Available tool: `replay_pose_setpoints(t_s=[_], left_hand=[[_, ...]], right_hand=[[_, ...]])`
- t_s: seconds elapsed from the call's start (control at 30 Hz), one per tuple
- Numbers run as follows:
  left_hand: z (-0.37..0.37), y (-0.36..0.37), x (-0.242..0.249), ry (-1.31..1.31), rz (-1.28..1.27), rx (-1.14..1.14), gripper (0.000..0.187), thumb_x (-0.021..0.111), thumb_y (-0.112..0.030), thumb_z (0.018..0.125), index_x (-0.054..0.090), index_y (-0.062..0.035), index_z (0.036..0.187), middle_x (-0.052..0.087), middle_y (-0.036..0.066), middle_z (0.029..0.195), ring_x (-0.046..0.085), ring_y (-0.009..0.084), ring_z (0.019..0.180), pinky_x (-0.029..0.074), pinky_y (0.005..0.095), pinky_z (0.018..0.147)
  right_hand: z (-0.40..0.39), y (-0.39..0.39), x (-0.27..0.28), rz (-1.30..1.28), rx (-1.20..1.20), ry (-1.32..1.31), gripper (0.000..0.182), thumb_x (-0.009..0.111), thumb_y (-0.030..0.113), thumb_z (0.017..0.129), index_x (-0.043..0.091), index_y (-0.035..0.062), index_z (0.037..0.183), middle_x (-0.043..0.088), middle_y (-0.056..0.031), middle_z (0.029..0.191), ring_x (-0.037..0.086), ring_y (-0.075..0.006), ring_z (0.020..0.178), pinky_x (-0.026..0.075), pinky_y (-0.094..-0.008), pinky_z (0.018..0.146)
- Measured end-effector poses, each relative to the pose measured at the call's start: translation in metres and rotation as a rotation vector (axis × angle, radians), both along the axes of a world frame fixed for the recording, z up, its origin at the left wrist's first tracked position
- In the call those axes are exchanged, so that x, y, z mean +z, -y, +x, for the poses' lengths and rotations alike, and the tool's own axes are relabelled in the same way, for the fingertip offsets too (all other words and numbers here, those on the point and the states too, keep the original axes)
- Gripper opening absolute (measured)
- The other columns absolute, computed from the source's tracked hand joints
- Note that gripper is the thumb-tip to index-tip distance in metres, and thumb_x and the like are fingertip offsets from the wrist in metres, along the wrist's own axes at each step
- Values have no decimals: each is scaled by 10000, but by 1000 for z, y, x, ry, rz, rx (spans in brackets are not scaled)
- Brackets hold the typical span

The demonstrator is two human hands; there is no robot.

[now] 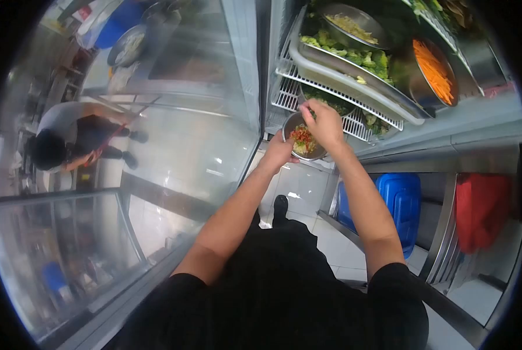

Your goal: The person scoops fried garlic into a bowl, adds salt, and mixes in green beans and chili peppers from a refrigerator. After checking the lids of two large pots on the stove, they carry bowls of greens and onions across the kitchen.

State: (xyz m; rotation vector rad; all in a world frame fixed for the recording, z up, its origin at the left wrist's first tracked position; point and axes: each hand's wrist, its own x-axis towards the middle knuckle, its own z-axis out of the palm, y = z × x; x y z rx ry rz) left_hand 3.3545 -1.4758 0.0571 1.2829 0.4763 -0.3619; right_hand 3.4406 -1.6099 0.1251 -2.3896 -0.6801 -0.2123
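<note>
A small metal bowl [320, 153] holds chopped red and pale yellow-green food [303, 140]. My left hand [279, 153] is closed on the bowl's left side, with the thumb at the rim. Over the right part of the bowl, my right hand [324, 123] has its fingers pinched together. A thin greyish piece shows at those fingertips, too small to identify. Just beyond the bowl is the lower wire shelf [354, 125] of an open fridge, with leafy greens [325, 100] on it.
Above sit a tray of broccoli [366, 61], a bowl of sliced carrot [433, 70] and a bowl of pale shreds [351, 29]. A glass door [202, 151] stands at left, with a person [68, 131] beyond it. Blue lids [400, 204] and a red bag [479, 213] are lower right.
</note>
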Motion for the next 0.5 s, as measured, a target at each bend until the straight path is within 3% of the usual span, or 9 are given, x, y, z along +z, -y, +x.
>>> replay_pose_setpoints(t_s=[0.07, 0.13, 0.23, 0.27, 0.33, 0.43, 0.5], left_hand=[[-6, 0, 4, 24, -35, 41, 439, 486, -112, 989, 396, -33, 1411, 622, 166, 1193, 706, 238, 883, 645, 345, 654], [-15, 0, 4, 38, -62, 41, 465, 472, -84, 987, 377, -45, 1440, 595, 170, 1258, 698, 243, 942, 646, 342, 679], [-28, 1, 2, 85, -96, 86, 456, 480, -50, 953, 414, -24, 1403, 620, 158, 1176, 708, 233, 910, 644, 339, 599], [-35, 1, 4, 46, -68, 42, 530, 472, -61, 974, 335, -60, 1486, 585, 164, 1281, 692, 239, 971, 642, 340, 682], [-53, 5, 20, 65, -65, 65, 547, 475, -52, 966, 329, -62, 1493, 584, 165, 1280, 692, 236, 972, 642, 341, 678], [-84, 12, 28, 69, -55, 108, 561, 479, -44, 952, 321, -42, 1491, 579, 166, 1282, 691, 239, 967, 640, 344, 660], [-100, 15, 32, 62, -37, 119, 546, 476, -47, 953, 330, -27, 1479, 579, 167, 1281, 691, 241, 963, 639, 345, 649]], right_hand=[[-5, 11, -6, -124, 122, -217, 191, 623, 229, 953, 703, 68, 1019, 707, -167, 990, 673, -383, 907, 530, -457, 809], [-10, 20, -19, -85, 160, -277, 202, 604, 207, 958, 714, 64, 1048, 707, -185, 1027, 669, -391, 952, 523, -455, 840], [-15, 28, -13, -29, 163, -364, 217, 580, 158, 956, 718, 59, 1091, 705, -199, 1050, 669, -395, 984, 523, -446, 852], [-16, 32, -10, -23, 162, -390, 216, 579, 153, 955, 716, 56, 1090, 705, -198, 1051, 669, -394, 982, 523, -443, 850], [-25, 36, 9, 12, 158, -452, 191, 592, 122, 940, 710, 43, 1067, 700, -211, 1056, 666, -393, 988, 523, -427, 844], [-46, 36, 38, -112, 188, -387, 171, 617, 36, 919, 689, -5, 1068, 711, -163, 1060, 695, -193, 976, 527, -328, 832], [-62, 39, 40, -66, 292, -361, 196, 661, 17, 850, 692, 4, 1043, 678, -165, 1018, 679, -284, 932, 527, -383, 835]])
